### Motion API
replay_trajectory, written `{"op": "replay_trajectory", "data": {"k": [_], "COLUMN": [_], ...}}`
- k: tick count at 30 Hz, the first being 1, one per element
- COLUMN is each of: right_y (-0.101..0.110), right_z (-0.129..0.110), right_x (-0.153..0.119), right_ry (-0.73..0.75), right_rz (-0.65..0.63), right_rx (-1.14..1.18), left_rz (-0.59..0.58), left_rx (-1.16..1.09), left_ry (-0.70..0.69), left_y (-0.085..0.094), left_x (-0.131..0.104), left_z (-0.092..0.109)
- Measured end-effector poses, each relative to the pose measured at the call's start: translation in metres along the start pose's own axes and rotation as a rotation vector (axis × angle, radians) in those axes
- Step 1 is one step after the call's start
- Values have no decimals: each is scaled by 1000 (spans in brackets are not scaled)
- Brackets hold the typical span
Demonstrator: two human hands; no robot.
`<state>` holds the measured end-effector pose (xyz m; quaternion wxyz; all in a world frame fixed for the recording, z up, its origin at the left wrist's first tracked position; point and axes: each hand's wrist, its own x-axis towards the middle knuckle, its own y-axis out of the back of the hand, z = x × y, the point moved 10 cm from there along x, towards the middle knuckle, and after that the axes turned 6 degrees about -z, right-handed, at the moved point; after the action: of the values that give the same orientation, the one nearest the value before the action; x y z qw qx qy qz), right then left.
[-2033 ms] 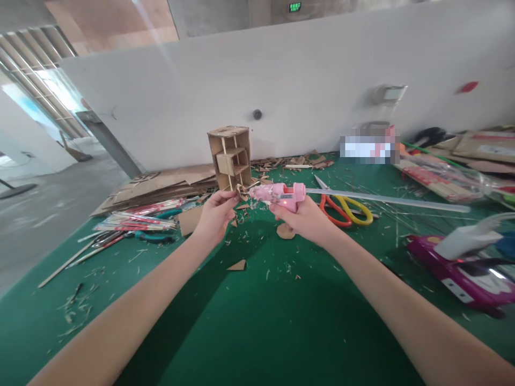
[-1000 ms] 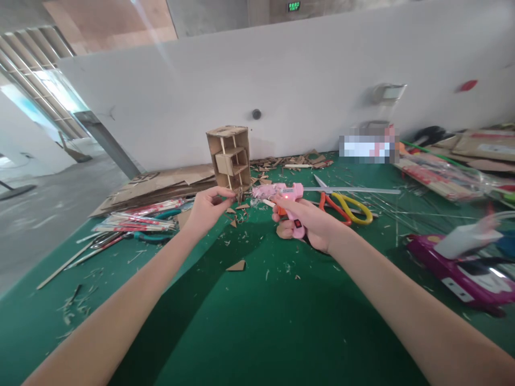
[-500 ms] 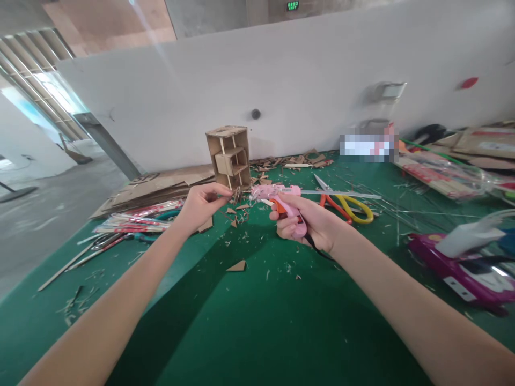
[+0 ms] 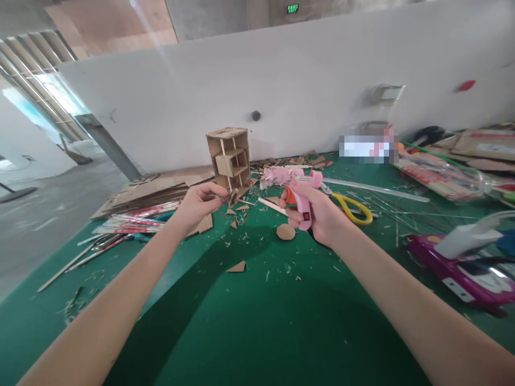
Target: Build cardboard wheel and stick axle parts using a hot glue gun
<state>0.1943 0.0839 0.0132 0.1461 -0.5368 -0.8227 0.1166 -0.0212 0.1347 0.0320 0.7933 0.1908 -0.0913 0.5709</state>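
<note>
My right hand (image 4: 316, 210) is wrapped round the handle of a pink hot glue gun (image 4: 302, 202), fingers by its orange trigger. A long clear glue stick (image 4: 374, 186) juts from the back of the gun, and its nozzle end, covered in stringy glue, points left. My left hand (image 4: 203, 202) pinches a small brown piece (image 4: 232, 197), too small to make out fully. Just behind it stands a cardboard shelf-like model (image 4: 228, 161) with thin stick posts. A round cardboard disc (image 4: 285, 231) lies on the table below the gun.
Cardboard scraps (image 4: 300, 161) litter the green table (image 4: 257, 321) along the wall. Yellow-handled scissors (image 4: 354, 210) lie behind my right hand. Packaged sticks (image 4: 132, 220) and flat cardboard (image 4: 161, 185) are at left. A purple device (image 4: 462, 268) sits at right, near bagged sticks (image 4: 438, 174).
My right hand has drawn the glue gun right and slightly back, away from my left hand. The cardboard disc has come into view. My left hand has barely moved and still pinches.
</note>
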Motion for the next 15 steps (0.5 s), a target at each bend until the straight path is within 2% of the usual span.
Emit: {"op": "replay_trajectory", "data": {"k": [3,5,9,15], "right_y": [5,2,-5,-7], "right_z": [-7,-6,-5,-8], "right_x": [-1,-1,-4,-7], "right_ry": [71,75,88,121], "right_rz": [70,80,76,55], "right_rx": [-326,-457,-527,-494], "left_rz": [33,31,-10,-72], "left_rx": [-69,-109,-173,-293], "left_ry": [42,58,90,130], "left_y": [2,1,-4,-9], "left_x": [-1,-1,-2,-3], "left_z": [-2,-2,-2,-7]}}
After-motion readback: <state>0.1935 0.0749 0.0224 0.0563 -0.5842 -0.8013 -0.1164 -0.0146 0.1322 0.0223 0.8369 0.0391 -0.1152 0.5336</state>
